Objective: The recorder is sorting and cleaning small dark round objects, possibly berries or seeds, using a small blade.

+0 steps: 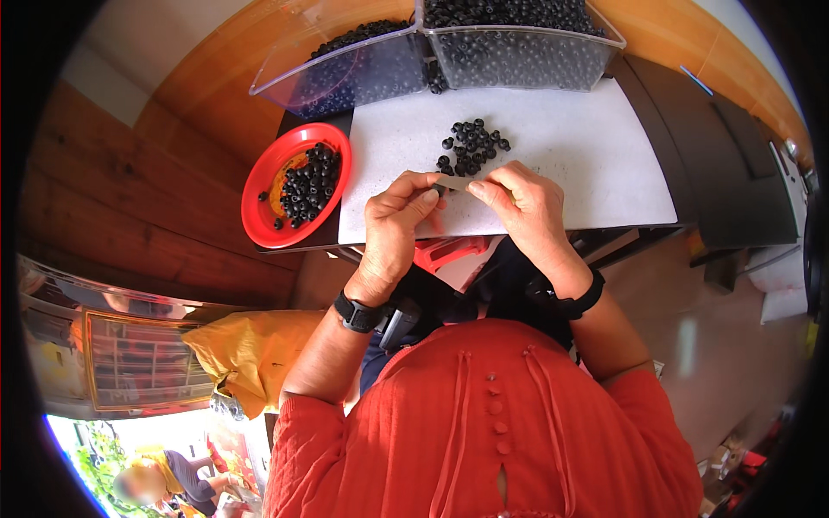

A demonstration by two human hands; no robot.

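Both hands, left hand (393, 226) and right hand (527, 205), pinch a thin strip (455, 183) near loose black beads (471, 147); threading seems underway, needing a steady grip.

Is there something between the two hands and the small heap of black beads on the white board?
Nothing visible. The left hand and right hand pinch a thin strip together, and only bare white board lies between them and the black beads.

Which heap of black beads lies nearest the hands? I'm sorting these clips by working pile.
The loose pile of black beads on the white mat, just beyond both hands' fingers; the others sit in the red plate and clear bins.
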